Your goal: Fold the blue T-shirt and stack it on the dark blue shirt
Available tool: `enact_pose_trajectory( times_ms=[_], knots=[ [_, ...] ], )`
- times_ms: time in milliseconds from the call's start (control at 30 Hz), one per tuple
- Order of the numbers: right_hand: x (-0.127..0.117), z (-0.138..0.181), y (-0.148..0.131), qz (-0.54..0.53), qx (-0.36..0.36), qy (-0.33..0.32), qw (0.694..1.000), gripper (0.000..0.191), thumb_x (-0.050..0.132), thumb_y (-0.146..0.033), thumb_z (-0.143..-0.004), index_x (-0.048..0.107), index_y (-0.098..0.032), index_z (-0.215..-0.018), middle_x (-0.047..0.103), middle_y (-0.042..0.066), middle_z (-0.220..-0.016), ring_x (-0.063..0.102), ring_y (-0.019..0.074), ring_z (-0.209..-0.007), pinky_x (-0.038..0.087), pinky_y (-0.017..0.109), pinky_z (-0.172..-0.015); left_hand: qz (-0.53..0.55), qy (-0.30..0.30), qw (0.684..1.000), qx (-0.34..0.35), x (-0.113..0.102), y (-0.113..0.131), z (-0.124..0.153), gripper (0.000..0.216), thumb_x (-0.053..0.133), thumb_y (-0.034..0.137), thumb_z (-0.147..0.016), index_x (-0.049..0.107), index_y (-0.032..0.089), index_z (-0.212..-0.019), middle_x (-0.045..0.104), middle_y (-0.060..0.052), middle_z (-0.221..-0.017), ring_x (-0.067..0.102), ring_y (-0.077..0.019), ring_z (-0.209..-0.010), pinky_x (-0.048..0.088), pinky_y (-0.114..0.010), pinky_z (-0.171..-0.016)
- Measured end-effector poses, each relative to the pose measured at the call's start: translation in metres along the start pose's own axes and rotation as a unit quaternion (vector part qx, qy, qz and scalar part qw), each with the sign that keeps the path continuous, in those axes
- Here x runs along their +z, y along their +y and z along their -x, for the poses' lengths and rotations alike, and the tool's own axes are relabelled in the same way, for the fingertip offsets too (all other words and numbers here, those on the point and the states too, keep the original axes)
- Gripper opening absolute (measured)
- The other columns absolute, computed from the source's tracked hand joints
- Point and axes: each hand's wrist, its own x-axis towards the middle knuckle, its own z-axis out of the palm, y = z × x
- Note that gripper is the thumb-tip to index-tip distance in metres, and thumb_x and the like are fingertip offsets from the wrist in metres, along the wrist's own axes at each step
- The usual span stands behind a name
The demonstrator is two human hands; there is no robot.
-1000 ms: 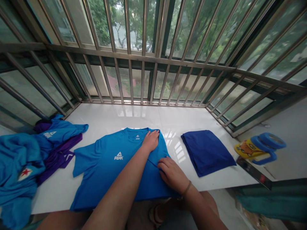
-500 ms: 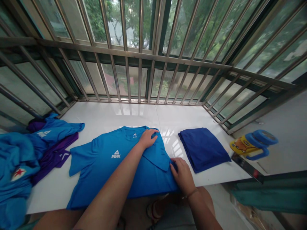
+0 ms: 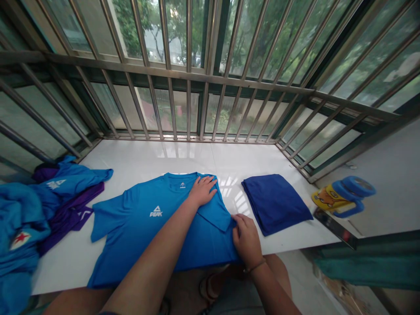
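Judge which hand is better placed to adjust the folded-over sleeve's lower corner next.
Probably the right hand: its fingertips are at the blue shirt's outer edge, close to the sleeve's lower corner. The left hand rests higher up, near the collar.

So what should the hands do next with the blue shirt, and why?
Maybe the right hand should gently smooth down the right-side sleeve of the blue shirt. That sleeve lies over the shirt's front, with the right hand at its outer edge, while the left hand rests beside the collar and could steady it.
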Motion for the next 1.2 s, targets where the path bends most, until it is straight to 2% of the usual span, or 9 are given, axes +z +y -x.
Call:
enact_pose_trajectory(
  times_ms=[133,300,433,533,633,800,967,1100,1200],
  knots=[
    [0.000,0.001,-0.002,0.012,-0.029,-0.035,0.999,0.045,0.056,-0.007,-0.090,0.077,-0.023,-0.127,0.076,0.011,-0.129,0.066,0.0288,-0.121,0.052,0.045,-0.105,0.005,0.039,0.999,-0.016,0.003,0.004,0.002,0.062,0.048,0.049,-0.109,0.048,0.027,-0.167,0.043,-0.009,-0.177,0.040,-0.0303,-0.163,0.022,-0.058,-0.138],
    [0.000,0.000,-0.004,0.017,-0.002,-0.055,0.998,0.037,0.056,-0.010,-0.093,0.078,-0.022,-0.120,0.077,0.011,-0.127,0.067,0.0303,-0.118,0.052,0.046,-0.100,0.072,0.091,0.993,-0.020,0.003,0.001,0.004,0.051,0.051,0.037,-0.107,0.059,0.019,-0.155,0.062,-0.016,-0.160,0.053,-0.0318,-0.153,0.030,-0.056,-0.134],
    [-0.001,0.000,-0.006,0.012,0.006,-0.051,0.999,0.033,0.056,-0.012,-0.094,0.077,-0.022,-0.118,0.077,0.011,-0.125,0.067,0.0304,-0.117,0.051,0.046,-0.099,0.086,0.096,0.992,0.007,0.000,0.000,0.006,0.041,0.054,0.032,-0.106,0.067,0.025,-0.145,0.065,-0.012,-0.156,0.056,-0.0293,-0.149,0.031,-0.055,-0.134],
    [-0.002,0.000,-0.007,0.009,0.004,-0.050,0.999,0.032,0.056,-0.012,-0.095,0.077,-0.023,-0.117,0.078,0.011,-0.125,0.067,0.0301,-0.117,0.051,0.045,-0.099,0.078,0.078,0.993,0.051,-0.001,0.003,0.007,0.038,0.052,0.032,-0.108,0.072,0.030,-0.140,0.060,-0.007,-0.164,0.050,-0.0276,-0.155,0.023,-0.058,-0.137],
    [-0.002,0.000,-0.008,0.008,0.000,-0.048,0.999,0.030,0.056,-0.012,-0.096,0.076,-0.022,-0.115,0.078,0.010,-0.123,0.067,0.0295,-0.116,0.050,0.044,-0.100,0.062,0.025,0.995,0.071,0.000,0.005,0.006,0.043,0.049,0.034,-0.109,0.067,0.033,-0.148,0.058,-0.005,-0.167,0.046,-0.0278,-0.159,0.016,-0.064,-0.137],
    [-0.003,-0.002,-0.010,0.015,0.002,-0.043,0.999,0.030,0.057,-0.011,-0.095,0.076,-0.023,-0.115,0.077,0.010,-0.123,0.067,0.0288,-0.116,0.049,0.043,-0.100,0.026,-0.023,0.998,0.059,-0.002,0.009,-0.004,0.059,0.053,0.045,-0.107,0.050,0.034,-0.165,0.040,-0.007,-0.178,0.032,-0.0323,-0.167,0.010,-0.070,-0.136],
    [-0.004,-0.003,-0.010,0.015,0.000,-0.041,0.999,0.029,0.057,-0.011,-0.094,0.075,-0.024,-0.112,0.078,0.009,-0.121,0.067,0.0285,-0.114,0.050,0.042,-0.098,0.007,-0.039,0.999,0.017,-0.011,0.027,-0.008,0.063,0.056,0.042,-0.105,0.048,0.030,-0.167,0.037,-0.012,-0.180,0.029,-0.0368,-0.168,0.012,-0.073,-0.134],
    [-0.002,-0.003,-0.005,0.015,-0.016,-0.034,0.999,0.028,0.056,-0.011,-0.094,0.074,-0.023,-0.112,0.078,0.009,-0.119,0.068,0.0286,-0.113,0.050,0.043,-0.100,0.017,0.048,0.999,-0.016,-0.027,0.028,0.025,0.060,0.045,0.031,-0.107,0.046,0.023,-0.167,0.032,-0.014,-0.182,0.026,-0.0356,-0.169,0.021,-0.067,-0.135],
    [0.001,-0.003,-0.001,0.011,-0.026,-0.027,0.999,0.026,0.057,-0.013,-0.095,0.075,-0.024,-0.111,0.078,0.009,-0.118,0.068,0.0291,-0.112,0.051,0.044,-0.100,0.031,0.163,0.985,-0.043,-0.053,0.000,0.088,0.053,0.040,0.028,-0.108,0.054,0.024,-0.159,0.048,-0.013,-0.172,0.044,-0.0315,-0.159,0.033,-0.056,-0.133]
  ],
)
